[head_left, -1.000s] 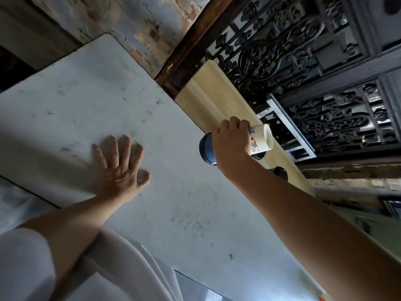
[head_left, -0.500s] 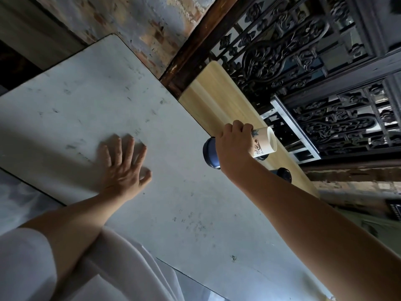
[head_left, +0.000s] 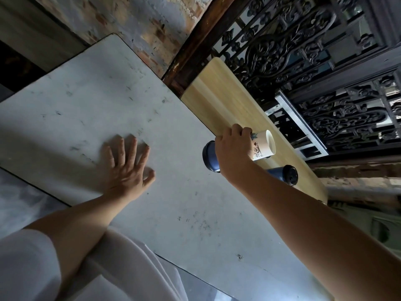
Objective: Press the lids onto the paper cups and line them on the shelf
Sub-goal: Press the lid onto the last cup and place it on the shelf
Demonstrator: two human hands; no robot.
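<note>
Gripping a white paper cup with a blue printed pattern (head_left: 262, 146), the right hand (head_left: 233, 153) has its fingers curled round the wall. The cup's dark blue plastic lid (head_left: 208, 156) looks seated. In the tilted view the cup's long axis runs lid at 9 o'clock, base at 3 o'clock. The left hand (head_left: 127, 168) is well apart at 9 o'clock of it, fingers spread flat on the scuffed grey-white tabletop (head_left: 86, 101), holding nothing.

The pale wooden shelf board (head_left: 217, 94) lies from 12 to 4 o'clock of the right hand, clearly the nearer hand. A second dark blue cup with a black cap (head_left: 284, 175) stands on the shelf at 4 o'clock, so the open spot looks to be beside it. The print shows no readable words or brand. Black ornate ironwork (head_left: 282, 51) backs the shelf.
</note>
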